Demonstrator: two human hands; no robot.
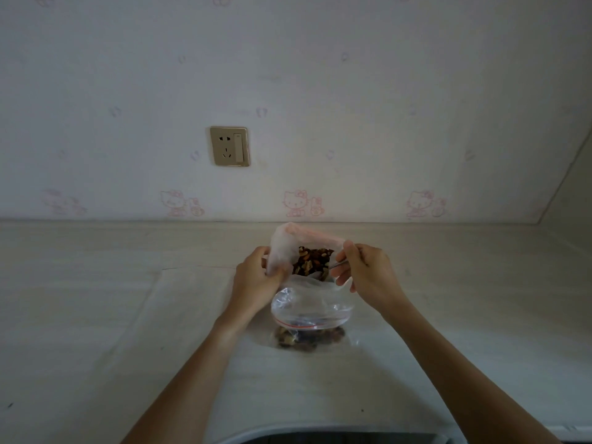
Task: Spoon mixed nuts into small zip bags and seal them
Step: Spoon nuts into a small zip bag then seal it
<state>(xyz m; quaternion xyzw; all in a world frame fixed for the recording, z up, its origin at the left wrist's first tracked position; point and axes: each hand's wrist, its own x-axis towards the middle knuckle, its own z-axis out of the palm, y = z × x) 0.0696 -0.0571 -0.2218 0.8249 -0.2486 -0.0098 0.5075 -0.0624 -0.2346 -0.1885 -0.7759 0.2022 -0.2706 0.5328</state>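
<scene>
While the left hand [256, 277] grips the near-left rim of the large supply bag [288, 241] with curled fingers, holding its mouth open, the right hand [362, 270] pinches a thin metal spoon handle [339, 265] whose bowl is hidden among the mixed nuts [312, 262]. Judged from this, the scooping step is in hand. Next, the loaded spoon must be lifted level and carried to the small zip bag [310, 307], just nearer on the table [128, 315], its mouth slack; nuts already lie at its near end
</scene>
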